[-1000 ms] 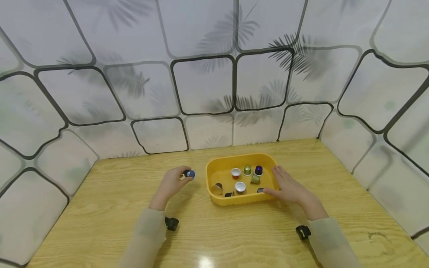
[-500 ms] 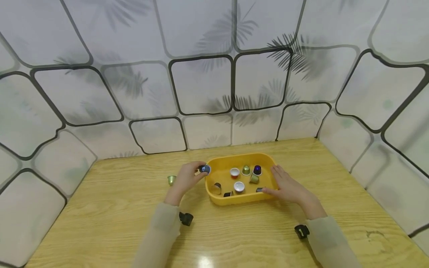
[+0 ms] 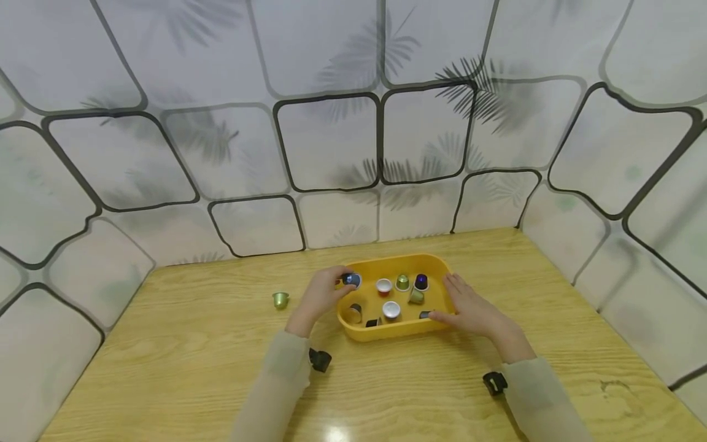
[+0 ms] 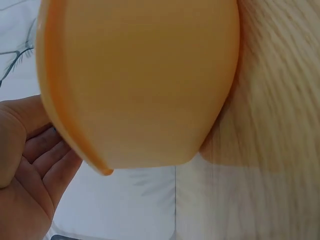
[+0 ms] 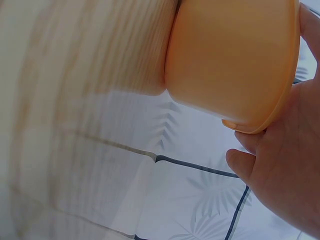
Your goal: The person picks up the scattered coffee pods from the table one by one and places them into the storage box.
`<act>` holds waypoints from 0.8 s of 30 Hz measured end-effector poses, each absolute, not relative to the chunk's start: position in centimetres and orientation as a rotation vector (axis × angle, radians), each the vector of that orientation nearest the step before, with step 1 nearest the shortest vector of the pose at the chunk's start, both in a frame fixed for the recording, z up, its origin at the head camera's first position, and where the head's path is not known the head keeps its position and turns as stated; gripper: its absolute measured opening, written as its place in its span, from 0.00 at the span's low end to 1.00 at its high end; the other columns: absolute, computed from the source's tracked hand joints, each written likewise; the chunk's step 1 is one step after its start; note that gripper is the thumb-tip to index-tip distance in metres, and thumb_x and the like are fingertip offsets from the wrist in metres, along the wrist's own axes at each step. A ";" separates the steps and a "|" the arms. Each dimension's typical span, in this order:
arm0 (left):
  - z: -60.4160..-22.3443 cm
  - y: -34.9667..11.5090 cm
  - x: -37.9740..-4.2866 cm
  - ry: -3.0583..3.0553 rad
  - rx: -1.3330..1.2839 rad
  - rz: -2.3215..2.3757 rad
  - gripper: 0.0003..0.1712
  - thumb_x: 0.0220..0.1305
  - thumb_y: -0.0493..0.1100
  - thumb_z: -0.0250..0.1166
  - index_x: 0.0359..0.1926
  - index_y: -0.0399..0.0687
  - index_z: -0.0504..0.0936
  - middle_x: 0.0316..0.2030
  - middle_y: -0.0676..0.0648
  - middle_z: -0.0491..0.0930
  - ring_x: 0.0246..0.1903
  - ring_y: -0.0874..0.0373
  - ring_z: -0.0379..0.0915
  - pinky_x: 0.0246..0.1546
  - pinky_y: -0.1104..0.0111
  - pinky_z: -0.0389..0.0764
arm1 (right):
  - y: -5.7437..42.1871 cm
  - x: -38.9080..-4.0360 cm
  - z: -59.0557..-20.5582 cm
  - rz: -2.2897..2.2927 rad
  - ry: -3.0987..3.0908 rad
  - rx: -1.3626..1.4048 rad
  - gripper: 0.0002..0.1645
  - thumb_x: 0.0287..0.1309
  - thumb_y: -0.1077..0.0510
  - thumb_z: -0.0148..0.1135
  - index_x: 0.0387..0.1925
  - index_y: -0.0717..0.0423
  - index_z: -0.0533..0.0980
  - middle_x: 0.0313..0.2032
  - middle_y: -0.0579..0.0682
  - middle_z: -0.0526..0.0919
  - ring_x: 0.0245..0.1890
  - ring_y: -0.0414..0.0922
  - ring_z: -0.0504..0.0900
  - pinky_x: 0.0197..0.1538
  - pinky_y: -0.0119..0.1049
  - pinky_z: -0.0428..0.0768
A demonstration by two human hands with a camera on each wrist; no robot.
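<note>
My left hand [image 3: 317,299] pinches a dark blue coffee capsule [image 3: 352,280] above the left end of a yellow tray [image 3: 381,334]. In the left wrist view the tray wall [image 4: 145,85] hides the capsule and the fingertips. My right hand [image 3: 479,314] rests on the tray's right end with fairly straight fingers, its thumb reaching over the rim. Inside lie several capsules, including a white-lidded one [image 3: 391,310], a purple one [image 3: 421,282], a bright green one [image 3: 402,282] and a brown one [image 3: 355,313]. The thumb partly covers a dark grey capsule [image 3: 424,315].
A light green capsule [image 3: 280,299] lies on the wooden table [image 3: 182,356], left of the tray. Patterned white cloth [image 3: 326,147] stands behind the table and at both sides. Each wrist carries a small black camera [image 3: 320,360].
My left hand has moved right with the blue capsule, from the bare table to above the tray's left end. The green capsule has come into view behind it. My right hand stays on the tray.
</note>
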State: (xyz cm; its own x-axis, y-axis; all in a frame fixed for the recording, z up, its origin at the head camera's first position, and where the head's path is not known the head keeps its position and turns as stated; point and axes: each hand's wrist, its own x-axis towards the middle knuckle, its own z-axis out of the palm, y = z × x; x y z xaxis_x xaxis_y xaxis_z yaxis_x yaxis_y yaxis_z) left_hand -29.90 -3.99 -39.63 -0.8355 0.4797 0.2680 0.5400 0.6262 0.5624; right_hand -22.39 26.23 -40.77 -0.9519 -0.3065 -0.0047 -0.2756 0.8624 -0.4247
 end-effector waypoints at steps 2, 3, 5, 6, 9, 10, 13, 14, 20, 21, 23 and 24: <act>-39.7 -3.7 -30.0 -2.756 -0.878 -0.986 0.18 0.56 0.40 0.62 0.47 0.38 0.76 0.42 0.43 0.77 0.41 0.53 0.73 0.43 0.63 0.74 | 26.2 -22.3 -40.8 -0.660 2.962 -0.457 0.58 0.51 0.30 0.48 0.63 0.73 0.44 0.64 0.68 0.43 0.64 0.61 0.39 0.61 0.55 0.44; -39.8 -3.6 -30.1 -2.759 -0.883 -0.977 0.18 0.56 0.41 0.62 0.47 0.38 0.76 0.42 0.43 0.77 0.41 0.53 0.73 0.43 0.63 0.74 | 26.2 -22.3 -40.8 -0.657 2.964 -0.456 0.58 0.51 0.30 0.48 0.63 0.73 0.44 0.64 0.68 0.43 0.64 0.61 0.39 0.61 0.54 0.44; -39.9 -3.4 -30.3 -2.770 -0.886 -0.957 0.18 0.57 0.41 0.62 0.47 0.38 0.76 0.42 0.44 0.77 0.41 0.53 0.73 0.43 0.63 0.74 | 26.2 -22.3 -40.9 -0.655 2.964 -0.454 0.58 0.51 0.30 0.48 0.63 0.73 0.44 0.64 0.68 0.43 0.64 0.60 0.39 0.61 0.54 0.45; -40.0 -3.3 -30.3 -2.775 -0.885 -0.952 0.18 0.57 0.41 0.62 0.47 0.38 0.76 0.42 0.44 0.77 0.41 0.53 0.73 0.43 0.63 0.74 | 26.2 -22.2 -40.9 -0.655 2.964 -0.455 0.58 0.51 0.30 0.48 0.63 0.73 0.44 0.64 0.68 0.43 0.64 0.60 0.39 0.61 0.54 0.45; -40.1 -3.0 -30.5 -2.792 -0.884 -0.929 0.17 0.57 0.41 0.62 0.47 0.39 0.76 0.43 0.44 0.77 0.41 0.53 0.73 0.43 0.63 0.74 | 26.2 -22.2 -41.0 -0.655 2.968 -0.455 0.58 0.51 0.30 0.47 0.63 0.73 0.44 0.64 0.68 0.43 0.64 0.60 0.39 0.61 0.55 0.45; -40.2 -2.9 -30.6 -2.799 -0.886 -0.921 0.17 0.57 0.41 0.62 0.47 0.39 0.76 0.42 0.44 0.77 0.41 0.53 0.73 0.42 0.63 0.74 | 26.1 -22.1 -41.0 -0.654 2.970 -0.455 0.58 0.51 0.30 0.47 0.63 0.73 0.44 0.64 0.68 0.43 0.64 0.60 0.39 0.61 0.55 0.45; -40.3 -2.7 -30.7 -2.818 -0.894 -0.877 0.17 0.56 0.42 0.62 0.46 0.39 0.77 0.42 0.44 0.77 0.41 0.53 0.73 0.42 0.63 0.74 | 26.1 -21.9 -41.0 -0.656 2.975 -0.452 0.58 0.51 0.30 0.48 0.63 0.73 0.44 0.64 0.68 0.43 0.64 0.60 0.39 0.61 0.55 0.45; -40.3 -2.6 -30.7 -2.821 -0.902 -0.859 0.17 0.56 0.42 0.62 0.46 0.39 0.77 0.42 0.44 0.77 0.41 0.53 0.73 0.42 0.63 0.74 | 26.0 -21.8 -41.1 -0.656 2.977 -0.453 0.58 0.51 0.30 0.48 0.63 0.73 0.44 0.64 0.68 0.43 0.64 0.60 0.39 0.61 0.55 0.45; -40.4 -2.1 -31.0 -2.840 -0.953 -0.726 0.17 0.56 0.43 0.62 0.46 0.39 0.77 0.41 0.44 0.78 0.41 0.53 0.73 0.43 0.63 0.73 | 26.0 -21.5 -41.2 -0.655 2.980 -0.446 0.58 0.51 0.30 0.47 0.63 0.73 0.44 0.64 0.67 0.43 0.64 0.60 0.39 0.61 0.54 0.45; -40.5 -2.0 -31.1 -2.842 -0.963 -0.705 0.17 0.56 0.43 0.62 0.45 0.39 0.77 0.41 0.44 0.78 0.41 0.53 0.73 0.43 0.63 0.73 | 25.9 -21.4 -41.2 -0.653 2.980 -0.443 0.58 0.51 0.30 0.47 0.63 0.73 0.44 0.64 0.67 0.43 0.64 0.60 0.38 0.61 0.54 0.45; -40.4 -1.8 -31.2 -2.852 -0.979 -0.663 0.17 0.56 0.42 0.63 0.45 0.39 0.77 0.41 0.44 0.78 0.41 0.53 0.73 0.43 0.64 0.73 | 25.9 -21.4 -41.3 -0.649 2.981 -0.441 0.58 0.51 0.29 0.47 0.63 0.73 0.44 0.64 0.67 0.43 0.64 0.60 0.38 0.62 0.54 0.45; -40.4 -1.8 -31.3 -2.855 -0.989 -0.632 0.17 0.55 0.43 0.63 0.45 0.39 0.77 0.40 0.44 0.78 0.40 0.53 0.73 0.42 0.64 0.73 | 25.9 -21.3 -41.3 -0.648 2.983 -0.443 0.59 0.51 0.29 0.46 0.63 0.73 0.44 0.64 0.68 0.43 0.64 0.60 0.39 0.62 0.54 0.44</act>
